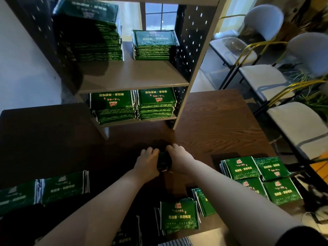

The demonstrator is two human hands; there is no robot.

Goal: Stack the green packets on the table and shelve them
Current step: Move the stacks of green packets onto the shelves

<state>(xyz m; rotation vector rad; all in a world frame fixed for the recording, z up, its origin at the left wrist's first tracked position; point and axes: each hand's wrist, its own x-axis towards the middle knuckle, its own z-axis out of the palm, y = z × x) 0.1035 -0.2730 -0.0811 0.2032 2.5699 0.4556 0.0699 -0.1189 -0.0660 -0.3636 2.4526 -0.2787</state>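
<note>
while my left hand (pixel 148 162) and right hand (pixel 177 157) clasp the small bundle of glossy green foil packets (pixel 164 161), on edge it seems, on the brown wooden table (pixel 213 125), i should tap its edges level before lifting to the grey shelf (pixel 134 82).

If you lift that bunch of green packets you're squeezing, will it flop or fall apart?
Probably slippery: the bundle of green packets looks glossy, and the pile on the right has fanned out. It likely holds only while the left hand and right hand squeeze both sides. Pressed together, the packets seem fairly stiff.
</note>
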